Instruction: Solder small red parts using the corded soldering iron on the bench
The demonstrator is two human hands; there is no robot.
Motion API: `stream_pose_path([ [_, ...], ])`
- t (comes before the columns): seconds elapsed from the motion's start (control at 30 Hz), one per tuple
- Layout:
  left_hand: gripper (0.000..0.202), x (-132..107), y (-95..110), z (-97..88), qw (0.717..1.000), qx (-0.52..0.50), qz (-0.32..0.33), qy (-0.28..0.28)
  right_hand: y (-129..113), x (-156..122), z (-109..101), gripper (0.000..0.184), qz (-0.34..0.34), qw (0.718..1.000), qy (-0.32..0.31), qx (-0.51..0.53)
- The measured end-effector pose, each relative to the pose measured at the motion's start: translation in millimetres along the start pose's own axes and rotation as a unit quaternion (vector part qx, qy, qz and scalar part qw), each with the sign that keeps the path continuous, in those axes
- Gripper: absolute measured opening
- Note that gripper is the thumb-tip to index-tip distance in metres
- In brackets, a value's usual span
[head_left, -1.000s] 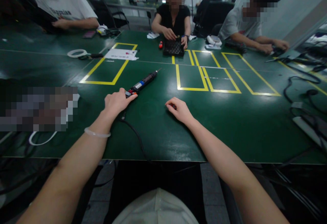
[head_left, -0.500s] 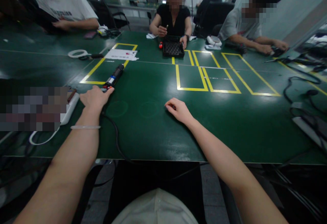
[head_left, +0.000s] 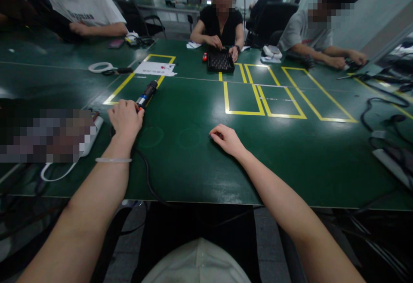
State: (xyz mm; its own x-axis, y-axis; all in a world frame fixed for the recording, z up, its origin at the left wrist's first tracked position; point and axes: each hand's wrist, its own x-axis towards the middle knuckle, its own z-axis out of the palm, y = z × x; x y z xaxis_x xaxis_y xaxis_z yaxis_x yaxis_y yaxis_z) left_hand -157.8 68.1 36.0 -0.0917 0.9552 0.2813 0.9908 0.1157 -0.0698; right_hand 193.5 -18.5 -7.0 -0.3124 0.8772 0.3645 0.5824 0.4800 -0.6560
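My left hand (head_left: 125, 117) lies on the green table (head_left: 290, 162) with its fingers closed over the rear end of a black electric screwdriver (head_left: 147, 93). The tool points away from me, its front end lying across the near edge of a yellow taped rectangle (head_left: 124, 86). Its black cable (head_left: 147, 175) runs back from under my hand and off the table's near edge. My right hand (head_left: 227, 139) rests near the middle of the table, fingers curled in a pinch on something small that I cannot make out.
A white power strip (head_left: 93, 133) lies just left of my left hand. More yellow rectangles (head_left: 264, 98) mark the table's middle. Across the table a person's hands work at a black tray (head_left: 220, 60). A paper sheet (head_left: 155, 69) and a white ring (head_left: 100, 67) lie far left; cables (head_left: 380, 115) at right.
My left hand has slid the screwdriver leftward from the table's middle to the yellow rectangle, then closed further over its rear end. My right hand has stayed in place.
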Motion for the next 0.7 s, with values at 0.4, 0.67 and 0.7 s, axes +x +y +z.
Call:
stream_pose_path([
  [0.4, 0.042, 3.1, 0.6, 7.4, 0.999, -0.039, -0.003, 0.006, 2.6, 0.1, 2.7, 0.012, -0.003, 1.000, 0.000, 0.008],
  [0.67, 0.039, 4.1, 4.3, 8.6, 0.998, -0.048, 0.001, 0.033, -0.4, 0.4, 1.7, 0.011, -0.004, 1.000, -0.001, 0.014],
  [0.7, 0.039, 3.8, 3.8, 8.9, 0.998, -0.050, 0.004, 0.037, -0.7, 0.5, 1.5, 0.011, -0.003, 1.000, -0.002, 0.014],
])
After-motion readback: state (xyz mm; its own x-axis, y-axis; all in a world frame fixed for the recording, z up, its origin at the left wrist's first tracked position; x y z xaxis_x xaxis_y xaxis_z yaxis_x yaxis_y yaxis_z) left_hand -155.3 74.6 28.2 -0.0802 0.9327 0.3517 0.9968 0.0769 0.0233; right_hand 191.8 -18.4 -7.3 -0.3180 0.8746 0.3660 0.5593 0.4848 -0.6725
